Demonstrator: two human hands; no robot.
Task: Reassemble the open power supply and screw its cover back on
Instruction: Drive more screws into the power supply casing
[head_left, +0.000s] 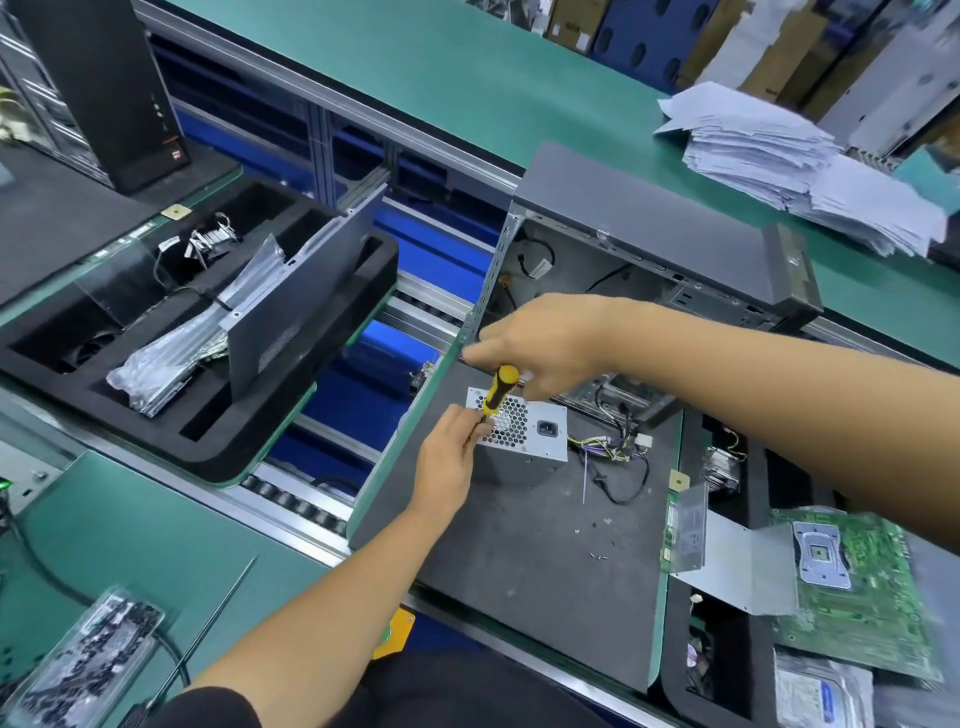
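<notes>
Two hands work the power supply (519, 441): left hand (449, 457) pinches its stiff, heavy casing's corner; right hand (540, 345) grips the screwdriver (498, 387) above it.

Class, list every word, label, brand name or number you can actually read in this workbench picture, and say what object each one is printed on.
No text here can be read.
White sticker on the green strip beside the mat: print too small.
Silver bag at lower right: blue mark, blurred.
Black tower at upper left: red marks, unreadable.
Cardboard boxes at top: printing too blurred.
Power supply: no legible label.
</notes>
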